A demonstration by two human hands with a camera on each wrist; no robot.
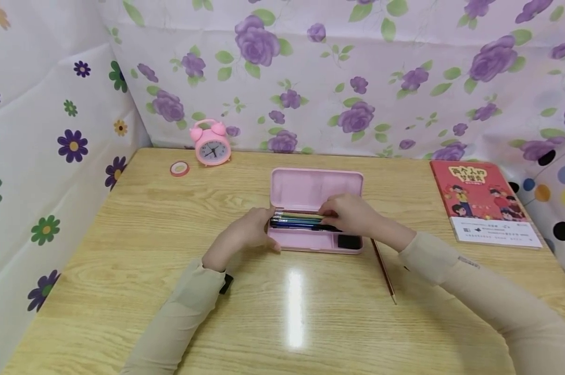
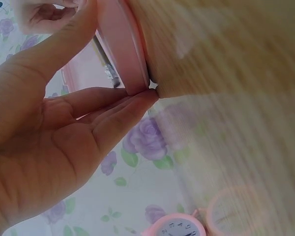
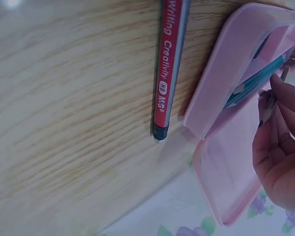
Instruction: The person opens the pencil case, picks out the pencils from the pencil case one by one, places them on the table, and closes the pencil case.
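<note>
An open pink pencil case (image 1: 305, 240) lies on the table with its lid (image 1: 301, 185) tipped back. Several pencils (image 1: 293, 221) lie lengthwise inside, and a black block (image 1: 349, 241) sits in the front right compartment. My left hand (image 1: 247, 232) holds the case's left end, thumb on one side and fingers on the other, as the left wrist view shows. Over the right part of the case, my right hand (image 1: 350, 213) pinches a pencil (image 3: 269, 107) between thumb and fingers. A dark red HB pencil (image 3: 169, 69) lies on the table right of the case.
A pink alarm clock (image 1: 212, 148) stands at the back left, with a small roll of tape (image 1: 179, 168) beside it. On the right lies a red and white book (image 1: 484, 203). Floral cloth (image 1: 301, 67) hangs behind the wooden table (image 1: 123, 291).
</note>
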